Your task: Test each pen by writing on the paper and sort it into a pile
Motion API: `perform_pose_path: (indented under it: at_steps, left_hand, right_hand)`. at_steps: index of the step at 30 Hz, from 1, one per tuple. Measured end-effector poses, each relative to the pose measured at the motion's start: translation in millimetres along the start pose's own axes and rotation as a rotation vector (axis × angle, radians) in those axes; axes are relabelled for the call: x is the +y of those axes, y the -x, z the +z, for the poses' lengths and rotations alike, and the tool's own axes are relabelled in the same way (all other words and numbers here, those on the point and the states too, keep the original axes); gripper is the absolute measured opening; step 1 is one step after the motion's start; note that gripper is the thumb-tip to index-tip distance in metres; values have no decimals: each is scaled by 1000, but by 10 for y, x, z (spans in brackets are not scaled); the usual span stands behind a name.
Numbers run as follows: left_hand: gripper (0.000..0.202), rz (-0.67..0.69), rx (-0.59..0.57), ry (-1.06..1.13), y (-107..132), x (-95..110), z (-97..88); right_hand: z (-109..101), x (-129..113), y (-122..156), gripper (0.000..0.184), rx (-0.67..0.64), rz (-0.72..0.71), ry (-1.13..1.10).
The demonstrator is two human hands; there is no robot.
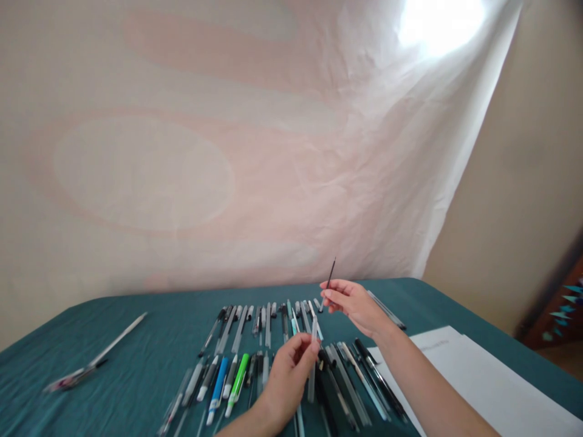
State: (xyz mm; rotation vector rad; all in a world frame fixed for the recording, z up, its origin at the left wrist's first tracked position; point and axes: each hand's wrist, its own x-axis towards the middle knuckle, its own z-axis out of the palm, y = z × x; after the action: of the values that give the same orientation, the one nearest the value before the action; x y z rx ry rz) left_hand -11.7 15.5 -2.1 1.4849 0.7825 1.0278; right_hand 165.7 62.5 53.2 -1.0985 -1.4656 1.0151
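Observation:
Between the thumb and fingers of my left hand (291, 376) is a clear pen barrel (312, 379), held nearly upright above the rows of pens. My right hand (350, 302), higher and to the right, pinches a thin dark pen refill (332, 273) whose tip points up. Barrel and refill are apart from each other. Beneath my hands lie several pens and pen parts, among them a green pen (237, 383) and a blue pen (217, 389). Dark and clear pens (346, 382) lie just right of my left hand.
A dark green cloth (136, 352) covers the table. White paper sheets (483, 376) lie at the right, partly behind my right forearm. Far left rests a long pale stick-like item (119, 337) beside small pen parts. A pale sheet (255, 164) hangs behind the table.

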Motion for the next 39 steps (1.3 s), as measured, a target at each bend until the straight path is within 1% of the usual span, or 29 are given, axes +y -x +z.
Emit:
perform_pose_path:
  at_steps: [2,4,6,7,9,10,13,15,18,21,24,32,37,39]
  left_hand:
    - [31,11,1,-3,1,-6,3]
    - [31,-15,25,21,-13,-7,-6]
    - [32,-63,90,98,-50,-1,-35]
    - [31,-86,139,171,-78,3,-60]
    - [29,-113,252,357,-153,12,-134]
    - [27,-111,322,473,-195,14,-181]
    - [17,-85,435,585,-318,17,-342]
    - [12,-81,500,641,-378,19,-437]
    - [16,-81,562,707,-420,31,-517]
    - [18,-82,585,748,-418,56,-523]
    - [19,-90,584,768,-403,81,-495]
    - [19,-95,556,760,-391,82,-464]
    - [19,-84,519,735,-360,65,-425]
    - [17,-76,507,722,-347,64,-403]
  right_hand:
    - [52,-121,73,29,-62,-31,-116]
    - [89,-203,134,29,-102,-31,-100]
    - [112,-266,184,28,-126,-39,-45]
    - [117,-297,209,27,-138,-40,-9]
    - [117,-368,263,23,-183,-16,86]
    - [110,-407,294,22,-231,9,151]
    - [61,-523,395,19,-368,45,408]
    - [8,-583,455,21,-397,17,566]
    - [-76,-625,507,24,-386,-10,677]
    - [-120,-618,509,26,-365,-23,712]
    - [-120,-597,488,27,-353,-39,730]
    - [-99,-577,477,28,-430,-75,838]
    - [-80,-565,474,25,-446,-68,840]
    - [-63,-569,475,25,-434,-63,826]
